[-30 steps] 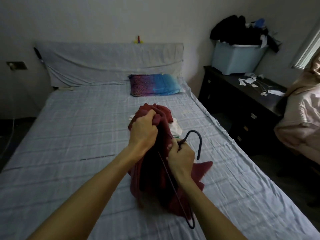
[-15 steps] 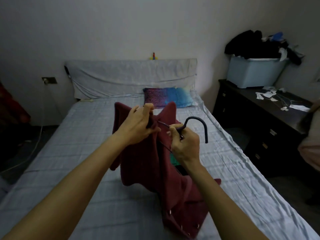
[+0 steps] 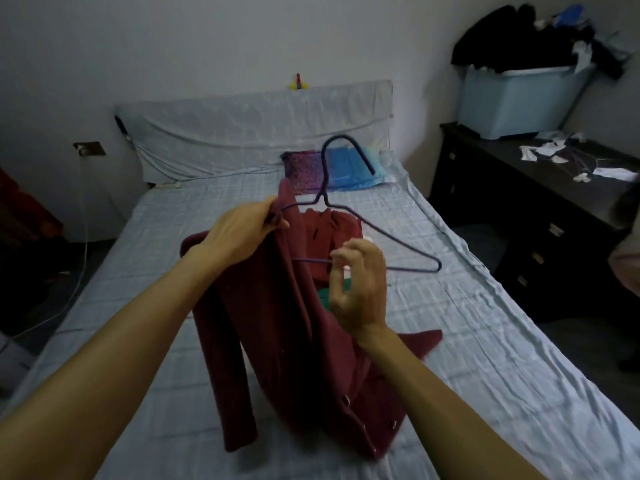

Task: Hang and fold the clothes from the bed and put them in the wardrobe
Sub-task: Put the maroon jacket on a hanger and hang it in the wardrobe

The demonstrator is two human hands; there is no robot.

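Now, hanger (image 3: 363, 237) hook up, long axis L-R, maroon top (image 3: 277, 327) hanging

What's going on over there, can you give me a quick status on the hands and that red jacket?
Left hand grips red jacket at hanger's left end. Right hand pinches hanger's bottom wire. Right shoulder not yet on. Nothing in the way.
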